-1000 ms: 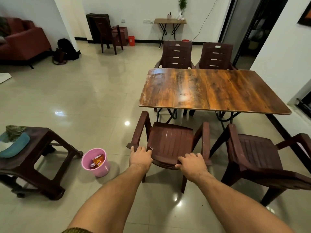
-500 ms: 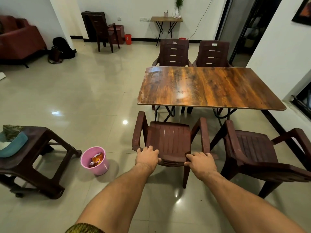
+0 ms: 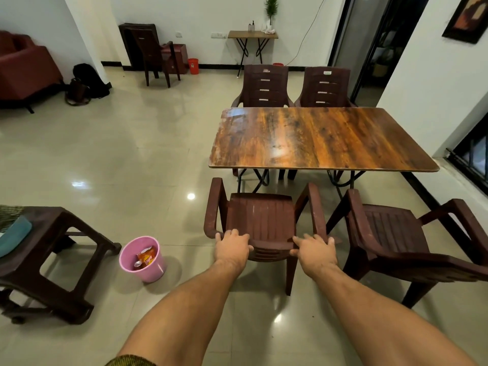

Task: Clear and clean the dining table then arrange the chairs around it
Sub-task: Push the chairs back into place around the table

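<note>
A bare wooden dining table [image 3: 317,138] stands in the middle right. A dark brown plastic armchair [image 3: 261,220] faces its near left side, its seat just short of the table edge. My left hand [image 3: 231,247] grips the top of that chair's backrest at the left. My right hand [image 3: 313,250] grips the same top rail at the right. A second armchair [image 3: 396,233] stands to the right, turned at an angle. Two more chairs [image 3: 265,87] [image 3: 326,88] sit tucked at the table's far side.
A pink bucket [image 3: 144,260] with a snack wrapper sits on the floor at my left. Beside it a brown stool [image 3: 60,260] carries cloths. A spare chair [image 3: 153,54], red bin [image 3: 193,66] and small side table [image 3: 252,35] line the far wall. A sofa [image 3: 23,67] is far left.
The chair in my hands has swung to face the table squarely and slid closer to it. Both hands moved with its backrest.
</note>
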